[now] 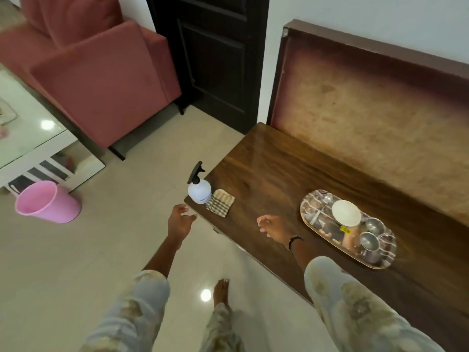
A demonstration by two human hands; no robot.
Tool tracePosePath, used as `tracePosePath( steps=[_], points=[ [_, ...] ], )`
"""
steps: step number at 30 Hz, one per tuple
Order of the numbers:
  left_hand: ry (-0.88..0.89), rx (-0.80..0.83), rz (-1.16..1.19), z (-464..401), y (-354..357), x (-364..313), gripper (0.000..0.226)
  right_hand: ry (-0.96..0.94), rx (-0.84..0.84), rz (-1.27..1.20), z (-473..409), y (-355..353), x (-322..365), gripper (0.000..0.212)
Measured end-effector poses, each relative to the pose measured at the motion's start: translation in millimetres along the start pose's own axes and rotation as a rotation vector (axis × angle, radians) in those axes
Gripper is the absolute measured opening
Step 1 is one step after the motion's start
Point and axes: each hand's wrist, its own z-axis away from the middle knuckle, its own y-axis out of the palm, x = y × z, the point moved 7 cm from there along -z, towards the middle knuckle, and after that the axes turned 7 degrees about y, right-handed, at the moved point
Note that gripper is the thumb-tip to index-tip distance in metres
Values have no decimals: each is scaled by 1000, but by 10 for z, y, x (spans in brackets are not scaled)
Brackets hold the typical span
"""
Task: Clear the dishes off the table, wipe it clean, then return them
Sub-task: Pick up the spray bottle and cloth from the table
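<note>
On desk [266, 158]: tray [312, 226] with bowl [346, 212], steel cups [369, 240] not cleared yet. Spray bottle [199, 191], cloth [220, 203] untouched. Left hand [180, 221], right hand [271, 226] grip nothing, fingers loose. Basically nothing done so far.

Dark wood tabletop [266, 168] in front of me. At its left near corner: white spray bottle [199, 190], folded checked cloth [220, 203] just beside it. Further right: oval tray [385, 260] bearing dishes.
</note>
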Motion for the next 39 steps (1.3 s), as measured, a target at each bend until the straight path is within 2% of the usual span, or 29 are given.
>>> tracePosePath(
  steps=[5, 10, 14, 18, 25, 29, 33, 36, 39],
  points=[
    [50, 108, -87, -790, -166, 45, 65, 157, 59, -39, -643, 646, 191, 26],
    [176, 343, -288, -1464, -26, 88, 80, 347, 9, -228, -1156, 1009, 238, 31],
    [212, 470, -244, -1832, 188, 127, 81, 449, -65, -332, -1607, 1173, 178, 39],
    [235, 533, -190, -2007, 402, 198, 73, 522, -147, -370, -1929, 1290, 90, 35],
    [186, 483, -110, -2108, 547, 314, 56, 611, -258, -578, -2197, 1441, -33, 64],
    [184, 491, -116, -2092, 574, 283, 53, 554, -154, -500, -2212, 1429, 112, 44],
    [161, 482, -127, -2044, 583, 255, 54, 514, -188, -364, -2197, 1335, 116, 51],
    [136, 449, -140, -2002, 596, 250, 56, 538, -181, -513, -2197, 1373, 27, 55],
    [104, 425, -132, -1986, 597, 276, 54, 534, -122, -672, -2177, 1433, -11, 44]
  ],
)
